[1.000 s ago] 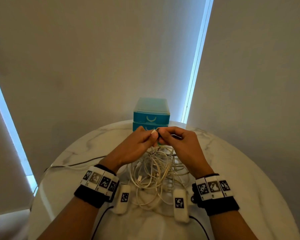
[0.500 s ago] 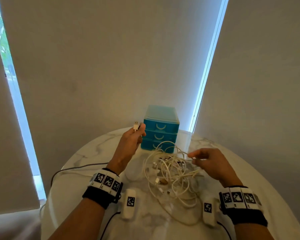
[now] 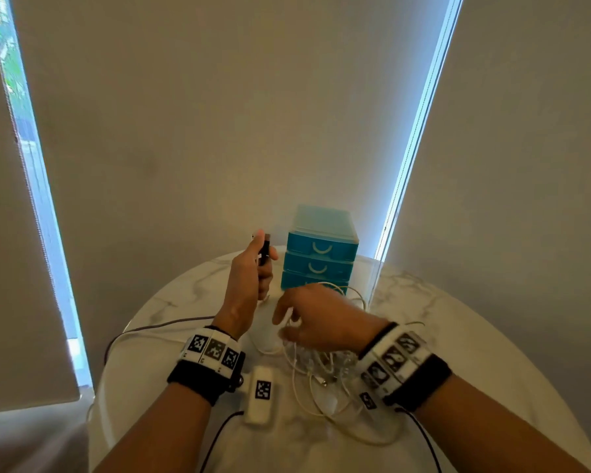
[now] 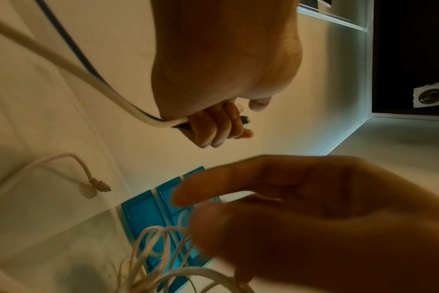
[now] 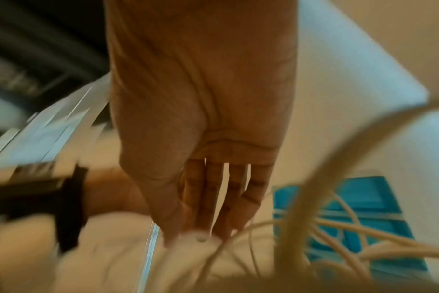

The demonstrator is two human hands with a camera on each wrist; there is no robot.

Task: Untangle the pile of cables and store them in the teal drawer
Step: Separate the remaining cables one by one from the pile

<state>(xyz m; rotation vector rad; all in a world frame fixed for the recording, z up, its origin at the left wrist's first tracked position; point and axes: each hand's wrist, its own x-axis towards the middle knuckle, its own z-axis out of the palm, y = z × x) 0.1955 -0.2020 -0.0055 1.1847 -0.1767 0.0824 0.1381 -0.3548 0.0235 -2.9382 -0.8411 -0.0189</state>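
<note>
Hands work above a tangled pile of cables [image 3: 325, 373] on a round marble table [image 3: 475, 353], with the teal drawer unit [image 3: 319, 257] standing at the far edge, all three drawers closed. Left hand [image 3: 249, 285], raised at the left of the unit, is curled round two cable ends, one white and one dark [image 4: 128, 103], their plugs poking up past the thumb; both leads trail back toward the near left. Right hand [image 3: 318, 322] hovers flat over the far side of the pile, fingers [image 5: 213, 198] straight and slightly spread, tips just reaching the white loops, gripping nothing that can be seen; motion blur hides the exact contact. The heap lies directly beneath and nearer than the right hand, between the two wrists, its loops spilling toward the near right, some strands lying against the bottom drawer. The right hand is plainly the closer one to the knot, so the coming move likely falls to it: pinning or lifting loops while the left draws its held ends clear toward the far left. Storage has not begun
</note>
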